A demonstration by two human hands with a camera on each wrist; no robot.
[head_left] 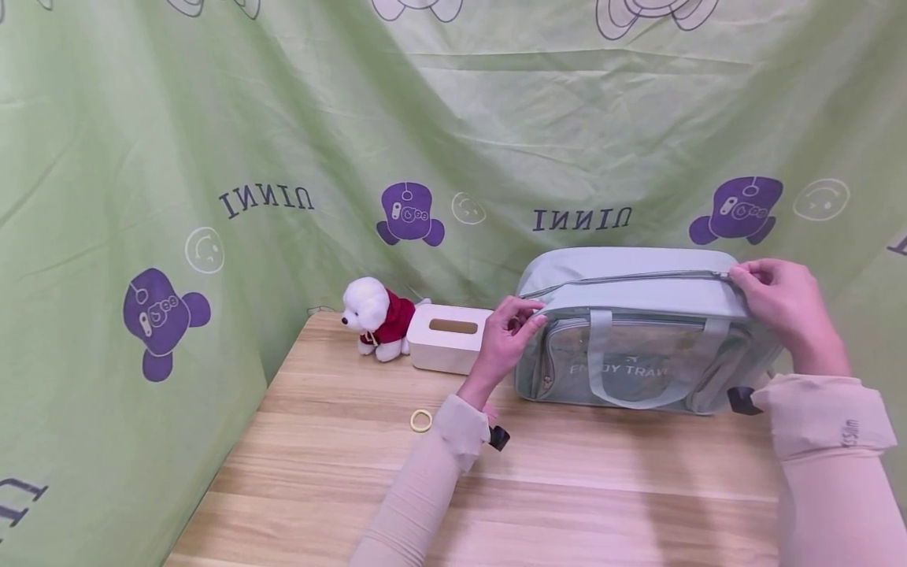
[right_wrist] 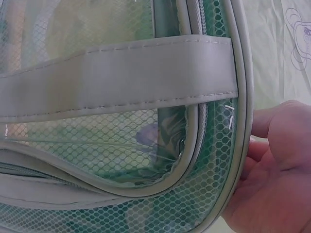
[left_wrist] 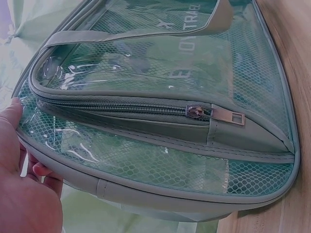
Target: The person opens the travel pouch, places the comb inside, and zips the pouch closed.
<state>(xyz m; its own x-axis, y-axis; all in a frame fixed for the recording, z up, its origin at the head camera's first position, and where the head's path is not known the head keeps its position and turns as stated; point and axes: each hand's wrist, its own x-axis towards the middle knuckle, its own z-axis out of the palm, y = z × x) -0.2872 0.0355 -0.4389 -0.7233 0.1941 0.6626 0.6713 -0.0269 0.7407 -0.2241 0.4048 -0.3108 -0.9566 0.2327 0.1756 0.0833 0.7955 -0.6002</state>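
Observation:
A pale green travel bag (head_left: 638, 370) with a clear mesh front and "ENJOY TRAVEL" lettering stands upright on the table. Along its top runs a long zipper (head_left: 638, 276). My left hand (head_left: 505, 335) grips the bag's upper left edge, thumb on the front side and fingers behind, as the left wrist view shows. At the zipper's right end, my right hand (head_left: 782, 303) pinches the zipper pull, which the fingertips mostly hide. A strap handle (right_wrist: 121, 77) hangs over the front. The front pocket's metal zipper slider (left_wrist: 199, 112) sits low on the left side.
Left of the bag stands a white tissue box (head_left: 442, 350) with a slot on top. Beside it sits a white plush dog (head_left: 367, 305) in a red hoodie. A yellow ring (head_left: 421, 421) lies on the wooden table (head_left: 340, 472). A green printed curtain (head_left: 319, 118) hangs behind.

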